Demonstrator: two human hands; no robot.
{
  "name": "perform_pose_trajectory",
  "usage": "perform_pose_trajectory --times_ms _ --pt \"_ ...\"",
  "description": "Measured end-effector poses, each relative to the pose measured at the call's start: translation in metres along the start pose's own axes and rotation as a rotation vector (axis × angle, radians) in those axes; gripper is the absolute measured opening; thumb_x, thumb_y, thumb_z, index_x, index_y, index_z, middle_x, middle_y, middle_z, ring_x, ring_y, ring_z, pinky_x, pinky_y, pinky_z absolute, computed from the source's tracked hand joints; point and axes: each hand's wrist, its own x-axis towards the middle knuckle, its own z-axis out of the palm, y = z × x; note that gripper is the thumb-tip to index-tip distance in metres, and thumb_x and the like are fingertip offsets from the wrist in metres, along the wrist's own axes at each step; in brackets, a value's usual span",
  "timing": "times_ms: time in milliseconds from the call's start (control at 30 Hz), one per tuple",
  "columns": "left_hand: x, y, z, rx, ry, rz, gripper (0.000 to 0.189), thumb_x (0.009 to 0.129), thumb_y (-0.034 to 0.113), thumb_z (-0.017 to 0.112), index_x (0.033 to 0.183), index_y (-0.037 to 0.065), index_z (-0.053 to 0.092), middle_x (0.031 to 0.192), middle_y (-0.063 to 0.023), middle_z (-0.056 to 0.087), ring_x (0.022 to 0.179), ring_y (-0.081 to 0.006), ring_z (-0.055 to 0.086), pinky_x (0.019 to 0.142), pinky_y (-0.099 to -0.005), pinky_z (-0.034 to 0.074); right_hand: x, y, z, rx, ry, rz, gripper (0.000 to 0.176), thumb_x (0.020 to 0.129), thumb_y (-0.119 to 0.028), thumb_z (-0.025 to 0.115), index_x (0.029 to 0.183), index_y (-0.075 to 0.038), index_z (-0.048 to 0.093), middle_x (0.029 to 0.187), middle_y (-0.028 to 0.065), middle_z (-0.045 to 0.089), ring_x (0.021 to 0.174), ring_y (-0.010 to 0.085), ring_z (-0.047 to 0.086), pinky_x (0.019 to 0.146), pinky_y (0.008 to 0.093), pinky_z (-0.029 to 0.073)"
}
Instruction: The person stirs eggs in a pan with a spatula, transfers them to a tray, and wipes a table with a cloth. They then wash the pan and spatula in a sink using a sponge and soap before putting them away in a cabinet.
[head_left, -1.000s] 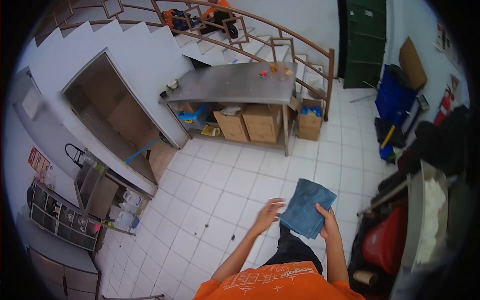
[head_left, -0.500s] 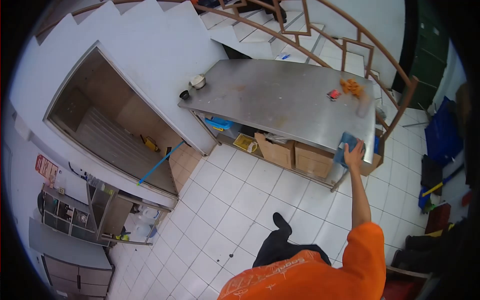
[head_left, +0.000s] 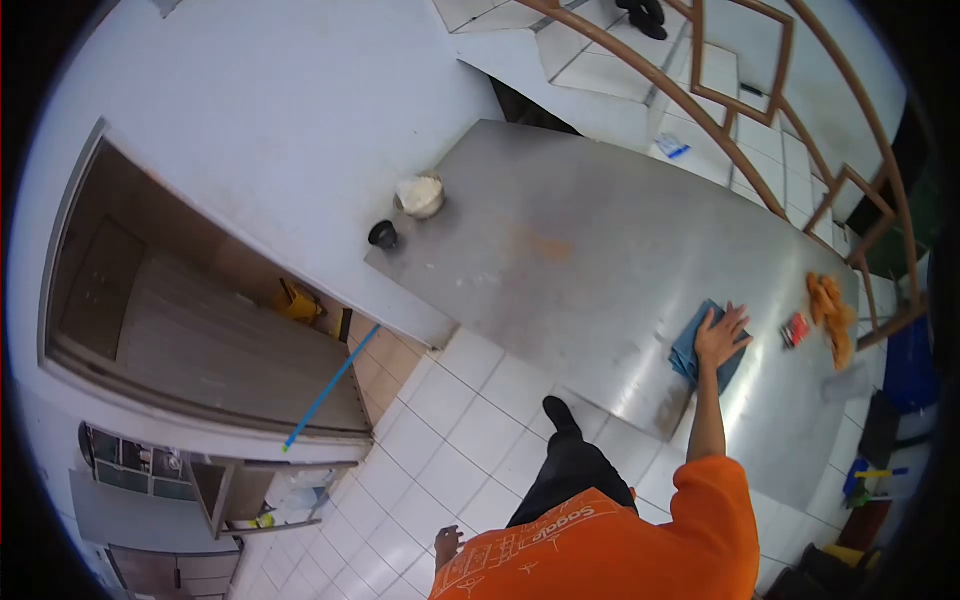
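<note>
Flat palm, fingers spread: right hand lies pressed on top of the cloth, not closed around it. Nothing is pinched; the hold is downward pressure only.

Cloth: blue, folded or bunched, mostly under the palm, with its left and lower edges showing. It sits on the steel table near the front edge, toward the right end.

Handling, judged: light, soft and limp. It should slide easily on the smooth steel under a flat hand and crumple if pushed from one side. To lift it, a gather at the middle or a pinch at a free edge would serve; it is not fragile.

Left hand hangs low by the hip over the tiled floor, fingers loose, apparently empty, well apart from the table.

Around the cloth: small red item just beside the fingertips; orange heap beyond it. White bowl and dark cup stand at the far left corner, well apart. Stair railing runs behind the table.
</note>
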Motion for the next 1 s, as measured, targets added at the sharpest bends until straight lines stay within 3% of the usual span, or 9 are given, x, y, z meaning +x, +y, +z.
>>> perform_pose_trajectory --times_ms 33,67,167,233,267,367,433,767,1000 --pt "0.033 0.004 -0.02 -0.517 -0.018 -0.605 0.036 0.09 0.034 0.047 0.109 0.005 0.056 0.095 -0.0116 0.065 0.083 -0.0262 0.061 0.078 -0.0416 0.05 0.006 -0.049 0.012 0.045 0.019 -0.02 0.057 0.091 -0.046 0.034 0.136 -0.012 0.035 0.147 0.0095 0.022 0.137 0.0299 0.015 0.107 0.0555 0.003" --pt "0.074 0.084 -0.136 -0.741 0.121 -1.067 0.035 0.091 0.035 0.044 0.11 0.007 0.055 0.091 -0.0105 0.066 0.075 -0.0274 0.062 0.077 -0.0424 0.05 0.006 -0.101 0.024 0.092 0.018 -0.1 0.055 0.091 -0.045 0.034 0.135 -0.012 0.036 0.147 0.0104 0.023 0.136 0.0304 0.017 0.107 0.0563 0.004" --pt "0.126 0.062 -0.145 -0.916 -0.056 -1.127 0.034 0.086 0.028 0.054 0.107 0.002 0.056 0.108 -0.0088 0.063 0.101 -0.0244 0.06 0.082 -0.0394 0.05 -0.008 -0.251 0.039 0.167 -0.023 -0.231 0.051 0.092 -0.042 0.034 0.133 -0.012 0.04 0.147 0.012 0.022 0.136 0.0311 0.018 0.106 0.0582 0.005" --pt "0.129 0.007 -0.106 -0.222 -0.43 -0.184 0.038 0.087 0.03 0.049 0.113 0.003 0.054 0.11 -0.0057 0.062 0.1 -0.028 0.059 0.081 -0.0447 0.049 -0.011 -0.307 0.045 0.197 -0.039 -0.223 0.05 0.092 -0.041 0.034 0.132 -0.012 0.041 0.147 0.0124 0.02 0.136 0.0307 0.015 0.106 0.0581 0.003" --pt "0.132 0.004 -0.106 -0.087 -0.456 -0.249 0.043 0.09 0.034 0.039 0.121 0.007 0.049 0.109 -0.0052 0.062 0.098 -0.0274 0.06 0.074 -0.0418 0.049 -0.011 -0.326 0.047 0.232 -0.031 -0.222 0.049 0.092 -0.041 0.035 0.131 -0.012 0.042 0.148 0.0129 0.018 0.137 0.0303 0.013 0.106 0.0581 0.002" --pt "0.173 0.0 -0.105 -0.574 -0.447 -0.901 0.043 0.09 0.034 0.038 0.121 0.007 0.049 0.11 -0.0054 0.062 0.097 -0.0274 0.06 0.074 -0.0413 0.049 -0.019 -0.377 0.053 0.239 -0.071 -0.241 0.049 0.092 -0.04 0.035 0.13 -0.011 0.043 0.148 0.0138 0.018 0.137 0.0309 0.014 0.106 0.0587 0.002" --pt "0.207 -0.007 -0.126 -0.699 -0.404 -1.025 0.043 0.09 0.035 0.038 0.122 0.007 0.048 0.11 -0.0055 0.062 0.097 -0.0274 0.06 0.074 -0.0411 0.049 -0.029 -0.417 0.057 0.221 -0.128 -0.232 0.048 0.092 -0.039 0.036 0.129 -0.01 0.044 0.147 0.0144 0.018 0.136 0.032 0.014 0.105 0.0594 0.002" --pt "0.353 -0.09 -0.224 -0.778 -0.423 -0.996 0.044 0.09 0.036 0.037 0.124 0.008 0.047 0.111 -0.0059 0.061 0.095 -0.0275 0.061 0.072 -0.0397 0.048 -0.067 -0.54 0.069 0.379 -0.186 -0.46 0.047 0.091 -0.04 0.037 0.129 -0.012 0.045 0.148 0.0104 0.019 0.137 0.0294 0.015 0.106 0.0603 0.003" --pt "0.453 -0.194 -0.286 -0.677 -0.549 -0.899 0.045 0.091 0.036 0.036 0.125 0.009 0.046 0.112 -0.0062 0.061 0.094 -0.0275 0.061 0.071 -0.0388 0.048 -0.117 -0.579 0.062 0.551 -0.335 -0.873 0.052 0.09 -0.044 0.039 0.132 -0.014 0.041 0.148 0.006 0.018 0.138 0.0236 0.011 0.109 0.0533 0.004"
